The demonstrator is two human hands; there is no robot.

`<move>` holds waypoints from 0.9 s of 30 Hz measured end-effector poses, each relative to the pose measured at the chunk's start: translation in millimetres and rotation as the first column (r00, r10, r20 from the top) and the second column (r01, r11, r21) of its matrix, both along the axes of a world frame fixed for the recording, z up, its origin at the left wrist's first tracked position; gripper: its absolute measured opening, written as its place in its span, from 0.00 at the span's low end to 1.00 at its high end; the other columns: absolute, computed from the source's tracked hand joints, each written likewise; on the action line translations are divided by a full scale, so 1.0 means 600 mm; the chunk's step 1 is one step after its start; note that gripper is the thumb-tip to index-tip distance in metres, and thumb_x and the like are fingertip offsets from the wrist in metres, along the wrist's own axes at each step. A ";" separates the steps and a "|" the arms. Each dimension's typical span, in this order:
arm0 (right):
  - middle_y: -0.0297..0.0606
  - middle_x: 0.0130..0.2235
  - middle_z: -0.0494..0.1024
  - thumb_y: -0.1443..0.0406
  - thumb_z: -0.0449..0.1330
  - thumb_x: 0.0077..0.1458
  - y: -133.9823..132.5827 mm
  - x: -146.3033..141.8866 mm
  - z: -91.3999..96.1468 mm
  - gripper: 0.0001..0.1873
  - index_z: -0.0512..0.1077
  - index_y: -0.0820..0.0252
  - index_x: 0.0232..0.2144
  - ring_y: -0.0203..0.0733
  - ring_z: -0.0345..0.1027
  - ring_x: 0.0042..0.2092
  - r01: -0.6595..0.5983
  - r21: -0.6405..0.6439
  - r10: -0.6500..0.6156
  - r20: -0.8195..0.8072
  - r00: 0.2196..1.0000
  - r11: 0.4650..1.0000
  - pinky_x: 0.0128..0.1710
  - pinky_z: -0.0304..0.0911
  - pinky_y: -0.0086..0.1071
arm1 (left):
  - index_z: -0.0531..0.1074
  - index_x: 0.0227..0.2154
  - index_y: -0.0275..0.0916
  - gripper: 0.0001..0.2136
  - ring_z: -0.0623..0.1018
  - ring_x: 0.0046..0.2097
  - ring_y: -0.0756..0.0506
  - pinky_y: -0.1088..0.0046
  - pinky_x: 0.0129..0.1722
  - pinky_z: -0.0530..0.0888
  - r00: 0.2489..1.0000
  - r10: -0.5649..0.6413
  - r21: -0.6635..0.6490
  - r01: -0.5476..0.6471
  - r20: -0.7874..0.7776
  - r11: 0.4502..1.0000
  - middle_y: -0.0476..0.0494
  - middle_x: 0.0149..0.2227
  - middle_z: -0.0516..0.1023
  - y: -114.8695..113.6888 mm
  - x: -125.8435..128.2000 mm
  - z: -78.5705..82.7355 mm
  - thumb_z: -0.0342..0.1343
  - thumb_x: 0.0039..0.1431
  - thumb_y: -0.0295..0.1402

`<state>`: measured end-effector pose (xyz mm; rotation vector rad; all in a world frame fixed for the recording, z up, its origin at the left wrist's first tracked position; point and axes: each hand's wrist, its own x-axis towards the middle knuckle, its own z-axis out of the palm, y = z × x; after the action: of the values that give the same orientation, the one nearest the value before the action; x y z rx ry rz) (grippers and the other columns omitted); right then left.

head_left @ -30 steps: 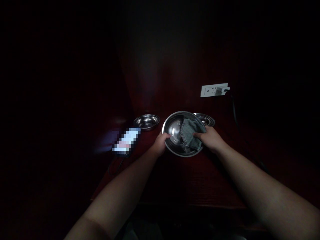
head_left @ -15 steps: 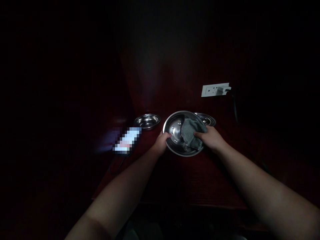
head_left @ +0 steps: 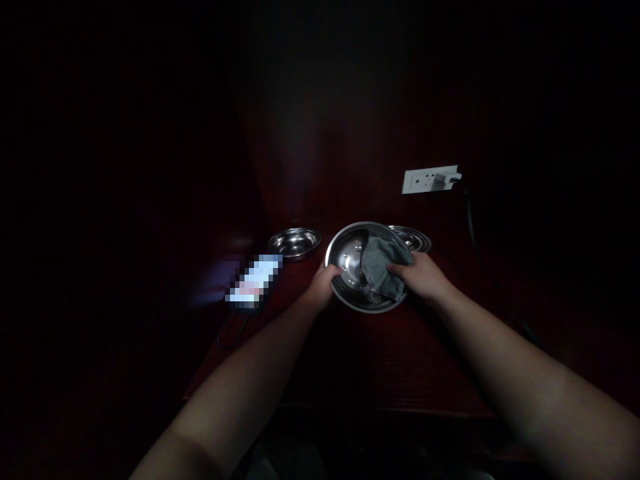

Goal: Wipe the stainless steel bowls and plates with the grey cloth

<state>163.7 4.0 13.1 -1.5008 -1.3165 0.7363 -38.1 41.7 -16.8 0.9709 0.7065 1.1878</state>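
Left hand [head_left: 320, 288] still clasps bowl [head_left: 349, 261], right hand [head_left: 424, 277] pinches cloth [head_left: 379, 265] against it, barely shifted.

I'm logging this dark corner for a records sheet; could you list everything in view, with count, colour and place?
Held bowl: 1, silver, between the hands, tilted
Cloth: 1, grey-green, inside its right side
Small bowl: 1, silver, on the table, left
Dish: 1, silver, behind the held bowl, partly hidden
Lit device: 1, whitish screen, pixelated, left
Thin cable: 1, dark, below the device
Socket plate: 1, white, on the wall
Plug: 1, whitish, in the socket plate
Cord: 1, dark, beneath the plug
Table: 1, dark red, under the hands
Left hand: 1, bare, gripping the held bowl
Right hand: 1, bare, thumb on cloth
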 end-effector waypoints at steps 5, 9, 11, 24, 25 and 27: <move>0.38 0.31 0.77 0.65 0.61 0.39 -0.002 -0.001 0.004 0.12 0.72 0.62 0.31 0.43 0.72 0.33 0.041 -0.030 -0.040 0.030 0.999 0.999 0.34 0.66 0.35 | 0.69 0.36 0.34 0.17 0.73 0.34 0.45 0.66 0.38 0.69 1.000 0.004 0.008 -0.004 -0.006 1.000 0.45 0.29 0.74 0.001 0.000 -0.002 0.53 0.38 0.32; 0.37 0.30 0.77 0.65 0.60 0.40 -0.004 -0.003 0.008 0.11 0.72 0.62 0.31 0.41 0.71 0.32 0.033 -0.045 -0.032 0.032 0.999 0.998 0.32 0.66 0.33 | 0.70 0.35 0.34 0.17 0.73 0.33 0.45 0.66 0.38 0.69 1.000 0.004 0.009 -0.003 -0.021 1.000 0.46 0.29 0.74 0.004 0.001 -0.003 0.53 0.38 0.32; 0.37 0.30 0.77 0.66 0.60 0.40 -0.004 -0.004 0.008 0.11 0.72 0.63 0.30 0.41 0.71 0.31 0.033 -0.042 -0.031 0.044 0.999 0.999 0.32 0.65 0.32 | 0.70 0.35 0.34 0.17 0.73 0.33 0.45 0.67 0.37 0.69 1.000 0.009 0.016 -0.008 -0.022 1.000 0.46 0.29 0.74 0.005 0.002 -0.002 0.53 0.37 0.31; 0.37 0.29 0.76 0.66 0.60 0.40 0.003 0.000 -0.002 0.10 0.72 0.63 0.30 0.41 0.71 0.30 0.029 -0.030 -0.027 0.035 0.999 0.999 0.31 0.66 0.32 | 0.70 0.36 0.34 0.18 0.72 0.34 0.46 0.69 0.37 0.68 1.000 -0.001 0.048 0.002 -0.018 0.999 0.46 0.31 0.74 0.006 0.000 -0.005 0.53 0.37 0.31; 0.37 0.29 0.76 0.66 0.60 0.40 0.003 0.000 -0.002 0.10 0.72 0.63 0.30 0.40 0.71 0.30 0.030 -0.033 -0.028 0.035 0.999 0.999 0.31 0.66 0.32 | 0.70 0.36 0.34 0.18 0.72 0.34 0.46 0.69 0.37 0.68 1.000 -0.001 0.047 0.001 -0.016 0.999 0.46 0.31 0.74 0.005 0.001 -0.005 0.53 0.37 0.31; 0.37 0.29 0.76 0.66 0.60 0.40 0.003 0.000 -0.001 0.10 0.72 0.64 0.30 0.40 0.71 0.30 0.031 -0.035 -0.029 0.034 0.999 0.999 0.31 0.66 0.31 | 0.70 0.36 0.34 0.18 0.72 0.34 0.46 0.68 0.38 0.68 1.000 0.000 0.045 0.001 -0.016 0.999 0.45 0.31 0.74 0.005 0.001 -0.005 0.53 0.37 0.31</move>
<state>163.6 5.5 12.5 -1.5641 -1.3095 0.7211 -37.6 44.9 -19.8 1.0194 0.6951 1.2011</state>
